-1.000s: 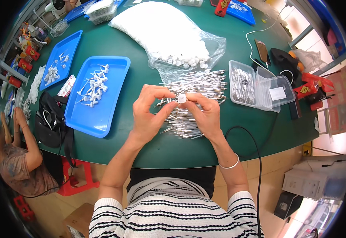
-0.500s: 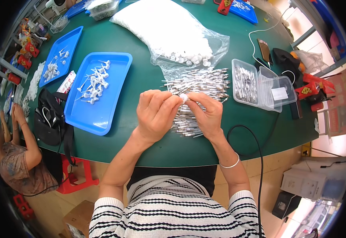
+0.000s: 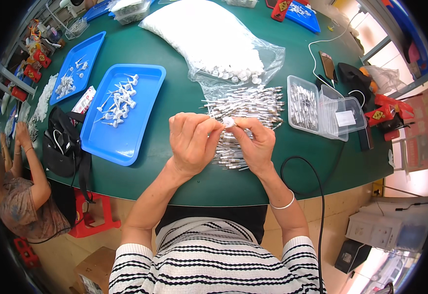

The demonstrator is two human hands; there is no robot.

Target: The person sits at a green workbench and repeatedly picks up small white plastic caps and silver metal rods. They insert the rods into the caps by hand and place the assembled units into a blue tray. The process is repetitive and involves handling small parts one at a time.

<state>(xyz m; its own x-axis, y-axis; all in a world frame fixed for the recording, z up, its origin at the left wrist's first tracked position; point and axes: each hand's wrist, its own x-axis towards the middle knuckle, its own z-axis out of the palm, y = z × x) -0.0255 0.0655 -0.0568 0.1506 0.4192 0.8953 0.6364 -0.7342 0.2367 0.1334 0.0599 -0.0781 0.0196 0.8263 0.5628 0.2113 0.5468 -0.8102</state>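
Above a heap of thin silver-and-white rods (image 3: 245, 105), my two hands meet in front of me. The thumb and forefinger of my right hand (image 3: 257, 142) pinch a small round white plastic cap (image 3: 228, 121). Closed in a pinch right beside the cap is my left hand (image 3: 192, 142); whatever lies between its fingertips is hidden or too small to make out. Left of my hands, a blue tray (image 3: 111, 152) holds several white caps with thin rods (image 3: 121, 100) sticking out of them. Beyond the heap, a large clear bag (image 3: 272, 54) spills white caps (image 3: 241, 73).
A clear plastic box (image 3: 303, 105) of rods stands at right, near a black cable (image 3: 317, 176) and a phone (image 3: 327, 64). At left are a second blue tray (image 3: 94, 49) and a black bag (image 3: 59, 142). A co-worker (image 3: 27, 196) sits at far left.
The cap has turned slightly between my fingers, and its round face shows more now. My fingertips have drawn slightly apart; both hands stay over the rods.
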